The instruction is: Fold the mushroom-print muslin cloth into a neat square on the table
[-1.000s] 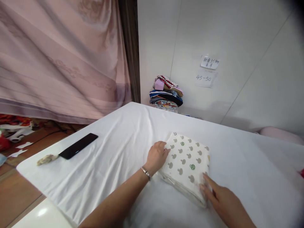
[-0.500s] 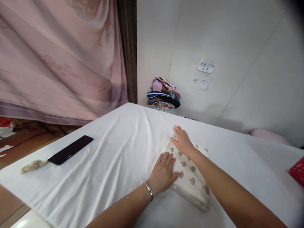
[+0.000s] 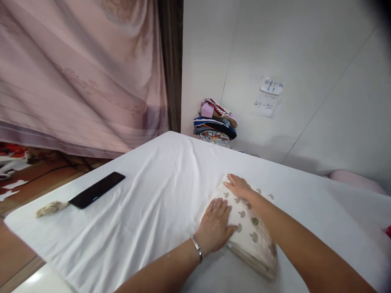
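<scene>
A folded cream cloth (image 3: 244, 219) printed with grey-green mushroom shapes lies in several layers on the white-covered table. My left hand (image 3: 215, 226), a silver bracelet at its wrist, rests flat on the cloth's left edge with its thumb spread to the right. Farther back, my right hand (image 3: 241, 187) lies over the cloth's upper part, fingers stretched toward its far left corner. Part of the print is covered by my hands and right forearm.
A black phone (image 3: 97, 190) with a beige tassel (image 3: 50, 208) lies on the left of the white tablecloth (image 3: 152, 191). Behind the table stands a pile of folded fabrics (image 3: 215, 122) against the wall. A pink curtain (image 3: 82, 73) hangs at the left.
My right hand has drawn back slightly and come down onto the cloth's far part. My left hand keeps its place on the cloth. The whole view has shifted a little.
</scene>
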{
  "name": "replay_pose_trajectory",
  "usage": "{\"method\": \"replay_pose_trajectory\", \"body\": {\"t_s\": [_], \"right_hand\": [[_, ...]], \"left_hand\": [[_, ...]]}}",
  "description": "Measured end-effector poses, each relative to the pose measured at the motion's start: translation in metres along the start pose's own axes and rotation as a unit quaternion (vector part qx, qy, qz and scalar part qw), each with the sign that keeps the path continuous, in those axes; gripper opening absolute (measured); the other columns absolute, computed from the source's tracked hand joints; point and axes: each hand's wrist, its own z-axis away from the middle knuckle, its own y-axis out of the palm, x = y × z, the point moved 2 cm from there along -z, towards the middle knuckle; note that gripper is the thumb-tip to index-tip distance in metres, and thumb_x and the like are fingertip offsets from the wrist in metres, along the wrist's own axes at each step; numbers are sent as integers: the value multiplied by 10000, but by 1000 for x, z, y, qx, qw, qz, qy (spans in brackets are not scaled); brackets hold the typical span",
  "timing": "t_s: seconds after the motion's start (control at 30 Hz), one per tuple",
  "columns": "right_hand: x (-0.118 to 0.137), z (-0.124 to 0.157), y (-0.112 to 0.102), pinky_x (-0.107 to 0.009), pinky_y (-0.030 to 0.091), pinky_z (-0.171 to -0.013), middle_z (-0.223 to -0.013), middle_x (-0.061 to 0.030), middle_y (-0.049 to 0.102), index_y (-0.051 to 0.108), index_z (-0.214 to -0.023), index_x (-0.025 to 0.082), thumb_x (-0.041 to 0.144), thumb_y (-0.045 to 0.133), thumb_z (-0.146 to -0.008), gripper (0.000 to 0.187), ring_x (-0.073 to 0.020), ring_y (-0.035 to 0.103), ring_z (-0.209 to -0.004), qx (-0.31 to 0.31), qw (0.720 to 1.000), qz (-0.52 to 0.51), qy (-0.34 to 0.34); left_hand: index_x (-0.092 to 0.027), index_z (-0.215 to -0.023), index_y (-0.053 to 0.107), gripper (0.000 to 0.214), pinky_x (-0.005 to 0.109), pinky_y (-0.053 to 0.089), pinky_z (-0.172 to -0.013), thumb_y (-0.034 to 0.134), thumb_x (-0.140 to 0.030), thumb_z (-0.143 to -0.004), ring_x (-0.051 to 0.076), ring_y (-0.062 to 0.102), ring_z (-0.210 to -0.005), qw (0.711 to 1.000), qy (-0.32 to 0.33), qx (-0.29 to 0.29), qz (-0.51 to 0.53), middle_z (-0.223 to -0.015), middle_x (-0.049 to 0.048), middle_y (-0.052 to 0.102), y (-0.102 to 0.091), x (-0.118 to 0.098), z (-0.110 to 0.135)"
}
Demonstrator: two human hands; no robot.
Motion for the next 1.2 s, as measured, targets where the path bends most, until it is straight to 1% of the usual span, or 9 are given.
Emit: {"method": "replay_pose_trajectory", "body": {"t_s": [0.1, 0.2, 0.3, 0.53, 0.67, 0.73, 0.83, 0.97, 1.2], "right_hand": [[-25, -1, -16, -304, 281, -995, -1379, -64, 420, 418, -1324, 202, 561, 346, -848, 600, -226, 388, -1242, 30, 999, -17, 11], [-60, 7, -30, -357, 341, -940, -1303, -138, 495, 523, -1236, 133, 604, 383, -806, 652, -289, 469, -1163, 47, 996, -26, 65], [-87, 24, -37, -343, 395, -866, -1239, -133, 550, 568, -1177, 147, 638, 389, -785, 653, -279, 534, -1080, 53, 993, -47, 97], [-114, 77, -32, -342, 414, -702, -875, -138, 659, 637, -771, 143, 680, 337, -774, 615, -264, 603, -804, 21, 983, -65, 168], [-126, 129, -25, -330, 407, -695, -847, -119, 657, 625, -731, 158, 699, 322, -767, 621, -253, 597, -796, 10, 967, -104, 233], [-130, 156, -21, -327, 404, -706, -833, -104, 659, 623, -721, 166, 697, 338, -764, 604, -246, 596, -792, 6, 959, -127, 254], [-132, 185, -18, -319, 407, -702, -790, -88, 662, 617, -698, 174, 678, 344, -773, 579, -240, 598, -778, 5, 953, -145, 265], [-130, 194, -18, -309, 418, -685, -813, -90, 667, 620, -747, 170, 649, 397, -764, 530, -239, 602, -795, 13, 946, -179, 271], [-114, 205, -16, -295, 444, -654, -897, -76, 667, 589, -881, 181, 634, 482, -729, 489, -223, 610, -788, 7, 931, -267, 250]], "left_hand": [[-166, -1282, 432, 537, 441, 187, -1091, 395, -506, -867, 264, 286, -1310, 1000, 2, -1, -4, -1374, 107, 409, -1, 1, 0], [-181, -1280, 433, 517, 450, 187, -1090, 396, -497, -872, 261, 297, -1304, 1000, 6, 2, 2, -1369, 95, 418, -4, 0, 1], [-208, -1269, 444, 442, 461, 171, -1091, 379, -436, -896, 245, 316, -1294, 1000, 17, 11, 11, -1346, 72, 448, -8, -2, 1], [-293, -1209, 505, 323, 492, 88, -1084, 441, -303, -892, 218, 337, -1281, 994, 69, 71, 41, -1278, 20, 524, -16, 18, -30], [-296, -1042, 606, 217, 471, 83, -1084, 517, -255, -849, 208, 378, -1250, 989, 49, 122, 70, -1226, 14, 562, -28, 18, -44], [-277, -1040, 609, 217, 448, 129, -1080, 472, -310, -875, 203, 420, -1214, 986, 39, 133, 97, -1181, 29, 588, -31, 3, -35], [-248, -1197, 524, 421, 460, 176, -1070, 467, -479, -851, 242, 388, -1244, 980, 80, 121, 136, -1279, 75, 513, -32, -28, -6], [-216, -1290, 438, 697, 516, 117, -1082, 490, -650, -748, 287, 326, -1285, 982, 109, 97, 120, -1334, 104, 458, -28, -55, 28], [-236, -1327, 386, 551, 513, 108, -1090, 515, -435, -830, 262, 324, -1292, 982, 119, 123, 74, -1347, 84, 450, -33, -58, 46]]}}
